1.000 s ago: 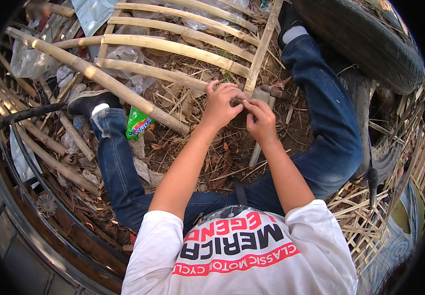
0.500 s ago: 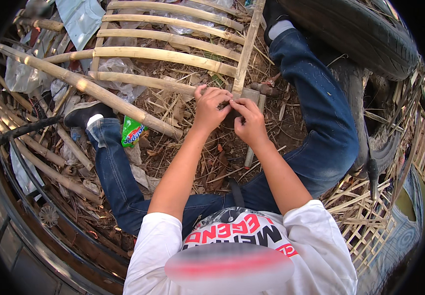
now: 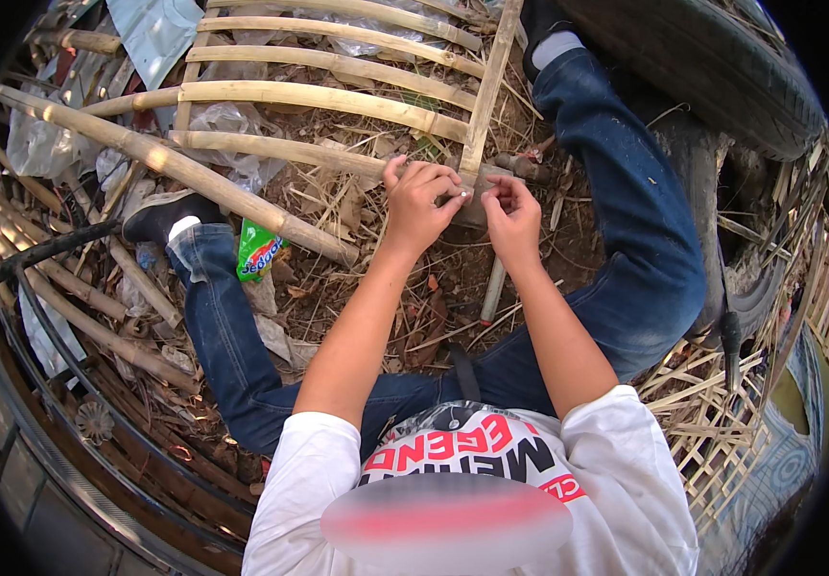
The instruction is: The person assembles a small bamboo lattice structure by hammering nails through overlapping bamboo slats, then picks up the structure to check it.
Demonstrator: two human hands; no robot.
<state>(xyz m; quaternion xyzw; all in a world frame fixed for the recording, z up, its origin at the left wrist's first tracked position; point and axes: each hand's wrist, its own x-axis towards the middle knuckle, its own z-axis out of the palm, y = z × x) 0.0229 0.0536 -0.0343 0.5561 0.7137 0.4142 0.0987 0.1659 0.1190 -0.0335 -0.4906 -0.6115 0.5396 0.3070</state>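
Observation:
My left hand (image 3: 421,199) lies over the end of the lowest bamboo slat (image 3: 280,151), near the lower corner of a slatted bamboo frame (image 3: 323,92). Its thumb and forefinger are pinched together, with a tiny pale speck at their tips, too small to name. Just to the right, apart from it, my right hand (image 3: 513,219) is raised with curled fingers drawn together; whatever they hold is hidden. Between the hands the frame's upright strip (image 3: 488,96) comes down onto a dull block (image 3: 473,210). A greyish rod with a reddish end (image 3: 493,293) lies below my right hand.
A thick bamboo pole (image 3: 175,173) slants across the left, near a green packet (image 3: 259,252). A tyre (image 3: 702,72) fills the upper right. A dark-handled tool (image 3: 730,348) and woven bamboo strips (image 3: 712,432) are at right. A black metal railing (image 3: 59,355) curves along the left.
My hands, touching at the fingertips before, have come apart; my right hand has moved right. The pale speck now shows at my left fingertips. The view has shifted slightly.

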